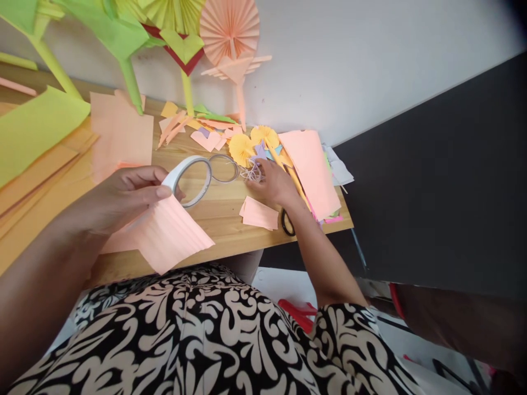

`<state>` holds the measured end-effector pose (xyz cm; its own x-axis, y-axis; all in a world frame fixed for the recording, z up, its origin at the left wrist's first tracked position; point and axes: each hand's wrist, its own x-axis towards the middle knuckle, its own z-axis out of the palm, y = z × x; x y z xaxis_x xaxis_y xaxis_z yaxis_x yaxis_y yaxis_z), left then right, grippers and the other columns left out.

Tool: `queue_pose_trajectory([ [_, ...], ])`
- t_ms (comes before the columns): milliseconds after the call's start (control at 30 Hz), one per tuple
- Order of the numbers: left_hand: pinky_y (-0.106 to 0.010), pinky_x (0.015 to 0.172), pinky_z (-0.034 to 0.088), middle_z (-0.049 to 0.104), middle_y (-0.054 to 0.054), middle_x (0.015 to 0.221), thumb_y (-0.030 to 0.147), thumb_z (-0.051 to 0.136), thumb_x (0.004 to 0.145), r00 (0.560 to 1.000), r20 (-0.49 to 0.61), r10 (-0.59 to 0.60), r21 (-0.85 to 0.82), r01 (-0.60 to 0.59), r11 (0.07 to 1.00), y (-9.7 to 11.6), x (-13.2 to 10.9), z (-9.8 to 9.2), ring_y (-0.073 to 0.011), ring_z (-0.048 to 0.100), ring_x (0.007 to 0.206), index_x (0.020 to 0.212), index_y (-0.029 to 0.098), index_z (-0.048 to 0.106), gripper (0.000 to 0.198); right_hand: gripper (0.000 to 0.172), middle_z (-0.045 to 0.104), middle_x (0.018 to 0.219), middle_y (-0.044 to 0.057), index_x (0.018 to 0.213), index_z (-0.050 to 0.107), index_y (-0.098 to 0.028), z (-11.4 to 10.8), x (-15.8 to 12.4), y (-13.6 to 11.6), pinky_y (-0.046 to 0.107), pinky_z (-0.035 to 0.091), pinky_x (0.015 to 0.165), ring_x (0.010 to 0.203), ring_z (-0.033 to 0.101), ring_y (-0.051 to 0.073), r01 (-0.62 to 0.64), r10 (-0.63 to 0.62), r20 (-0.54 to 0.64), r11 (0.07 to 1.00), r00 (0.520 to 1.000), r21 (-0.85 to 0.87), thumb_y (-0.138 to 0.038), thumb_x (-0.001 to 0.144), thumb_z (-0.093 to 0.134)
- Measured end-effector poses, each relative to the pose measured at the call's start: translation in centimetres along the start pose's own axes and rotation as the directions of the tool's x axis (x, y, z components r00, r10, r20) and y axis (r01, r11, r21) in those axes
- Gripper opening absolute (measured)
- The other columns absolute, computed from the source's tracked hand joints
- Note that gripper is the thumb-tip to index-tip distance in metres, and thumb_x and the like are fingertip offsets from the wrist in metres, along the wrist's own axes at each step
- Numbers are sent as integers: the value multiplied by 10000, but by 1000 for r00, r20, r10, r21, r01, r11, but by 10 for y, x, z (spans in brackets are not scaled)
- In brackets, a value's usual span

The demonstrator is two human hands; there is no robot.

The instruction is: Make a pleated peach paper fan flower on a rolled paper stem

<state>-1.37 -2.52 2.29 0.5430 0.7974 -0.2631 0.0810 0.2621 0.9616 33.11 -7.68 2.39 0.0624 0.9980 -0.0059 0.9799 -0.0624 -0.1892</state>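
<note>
My left hand [135, 192] pinches a roll of white tape [205, 189] together with a sheet of pleated peach paper [175, 236] that hangs below it. The tape ring stands tilted over the table. My right hand [275, 181] reaches to a tangle of thin white strips [252, 171], its thumb and fingers closed around part of it. A second, thinner tape roll [224, 168] lies flat between the hands. Just below the right hand are small peach paper pieces [259, 214] and a black scissor handle [289, 222], partly hidden by the wrist.
Peach paper fans [230, 27] and green paper shapes [123, 35] lean against the wall. Yellow paper fans [242, 149], paper hearts [206, 140] and scraps lie at the back. Folded peach paper [310, 173] sits at right, orange sheets [57, 192] at left. A black panel [436, 175] borders the table.
</note>
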Motion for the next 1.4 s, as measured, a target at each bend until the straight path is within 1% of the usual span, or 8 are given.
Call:
queue_pose_trajectory([
  [200, -322, 847, 477, 771, -18, 853, 458, 866, 639, 999, 4, 32, 17, -32, 999, -2, 1, -2, -186, 642, 812, 741, 244, 746, 266, 526, 774, 1048, 68, 1419, 531, -227, -3, -11, 3, 387, 541, 800, 922, 707, 266, -84, 85, -35, 996, 996, 26, -169, 899, 480],
  [433, -306, 847, 470, 776, -24, 900, 439, 826, 738, 997, 64, 45, 58, -49, 997, -3, -1, -5, -190, 643, 867, 807, 225, 744, 239, 338, 778, 1201, 84, 1161, 725, -236, -46, -29, 35, 451, 552, 930, 1100, 715, 301, -124, 123, 107, 992, 987, -1, -301, 966, 456],
  [600, -323, 864, 463, 768, -21, 890, 428, 819, 761, 996, 80, 50, 70, -56, 996, -2, 0, -5, -196, 640, 870, 801, 239, 751, 205, 430, 725, 1360, 44, 1343, 670, -283, -56, -23, 46, 471, 499, 1102, 1258, 670, 278, -117, 101, 107, 980, 989, 163, -418, 1013, 429],
  [900, -302, 838, 465, 753, -12, 853, 412, 836, 737, 998, 63, 29, 48, -32, 998, 1, -1, -3, -179, 625, 850, 778, 223, 721, 226, 502, 753, 1296, 91, 1441, 583, -208, -19, 27, 17, 442, 518, 1019, 1172, 701, 289, -91, 80, 94, 989, 992, 114, -213, 975, 397],
  [1067, -271, 733, 455, 675, 6, 727, 419, 804, 730, 997, 51, 54, 52, -56, 997, 3, 4, 0, -147, 592, 734, 768, 204, 685, 249, 501, 785, 1124, 169, 1456, 585, -168, -25, 30, -18, 521, 529, 958, 1044, 729, 356, -240, 235, -96, 970, 967, -38, -202, 981, 430],
  [1167, -265, 699, 469, 652, 8, 716, 480, 769, 737, 991, 89, 102, 122, -113, 986, 5, 7, 3, -146, 584, 695, 756, 201, 653, 302, 422, 774, 1188, 95, 1393, 625, -253, -42, 5, -57, 480, 550, 971, 1109, 713, 301, 74, -42, -129, 965, 991, 252, -358, 1034, 431],
  [1267, -261, 720, 488, 666, 0, 779, 527, 710, 800, 977, 167, 135, 221, -171, 960, 7, 8, 9, -144, 595, 722, 816, 200, 667, 330, 363, 703, 1364, 24, 1352, 648, -334, -57, -18, -96, 462, 483, 1109, 1298, 630, 255, 398, -387, -114, 818, 915, 416, -427, 1039, 487],
  [1400, -247, 692, 470, 639, 4, 771, 525, 666, 848, 946, 265, 186, 283, -261, 923, 14, 6, 19, -132, 562, 720, 825, 191, 678, 335, 338, 738, 1246, 19, 1273, 699, -330, -58, -22, -118, 451, 478, 1089, 1211, 653, 238, 514, -542, -49, 760, 839, 399, -482, 1044, 502],
])
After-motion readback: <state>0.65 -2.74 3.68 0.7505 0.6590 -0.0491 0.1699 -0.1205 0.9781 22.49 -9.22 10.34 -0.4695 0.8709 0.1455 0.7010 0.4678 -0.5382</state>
